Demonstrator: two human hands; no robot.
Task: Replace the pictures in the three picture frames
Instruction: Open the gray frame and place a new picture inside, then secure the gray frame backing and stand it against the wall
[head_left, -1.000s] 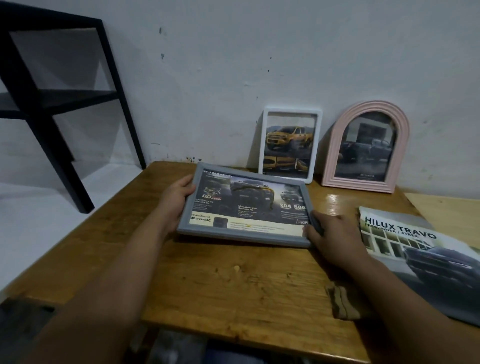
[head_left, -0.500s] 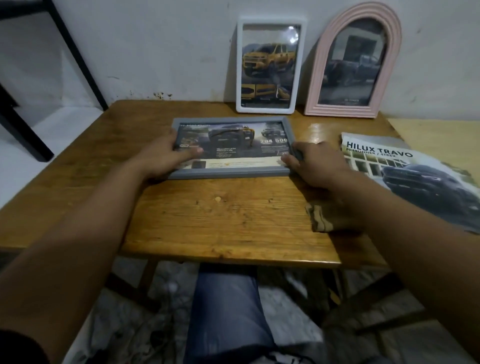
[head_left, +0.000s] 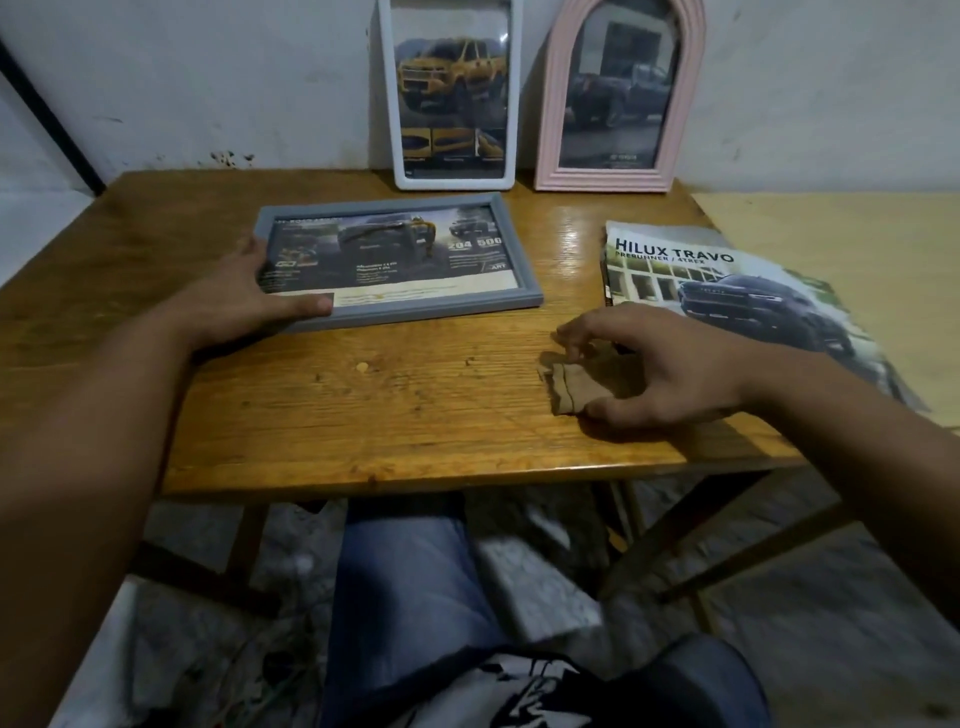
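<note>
Grey frame (head_left: 511, 249): dark print, yellow accents, pale cream band along the bottom. White frame (head_left: 506, 93): yellow truck picture. Pink arched frame (head_left: 556, 104), ridged moulding: dark truck on grey. Brochure (head_left: 727, 291): black lettering on white, dark car, green patch. Table (head_left: 415, 410): amber-brown wood, streaked grain. Cloth (head_left: 574, 389): tan-brown. Wall (head_left: 208, 78): whitish, dark specks. Trousers (head_left: 405, 582): blue.

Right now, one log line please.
left hand rests on gray frame | right hand over brown cloth | frame flat on table
</note>
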